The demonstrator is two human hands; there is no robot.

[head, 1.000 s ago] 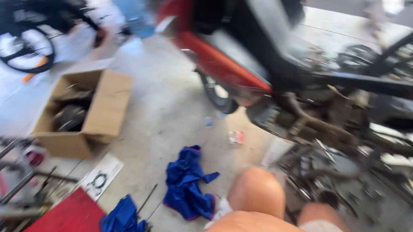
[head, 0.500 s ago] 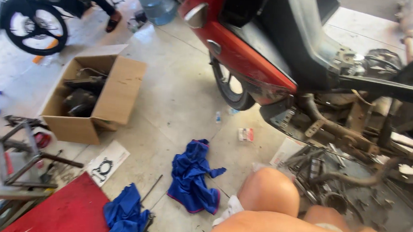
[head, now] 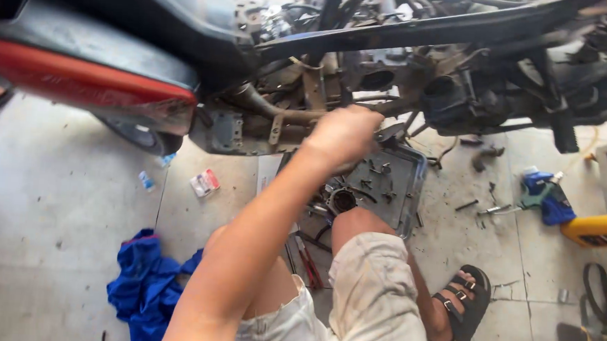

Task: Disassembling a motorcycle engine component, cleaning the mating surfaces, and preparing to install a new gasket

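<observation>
The left hand (head: 344,134) reaches up to the stripped scooter frame (head: 308,97), grip clenched, though whether the fingers hold anything there cannot be told. Just below it on the floor lies a grey parts tray (head: 404,191) scattered with bolts. A blue rag (head: 145,287) sits left of the knees, a yellow bottle (head: 598,229) far right.

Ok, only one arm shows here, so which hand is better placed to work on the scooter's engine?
The left hand: it is stretched out against the scooter engine, above the parts tray. The right hand is out of view.
</observation>
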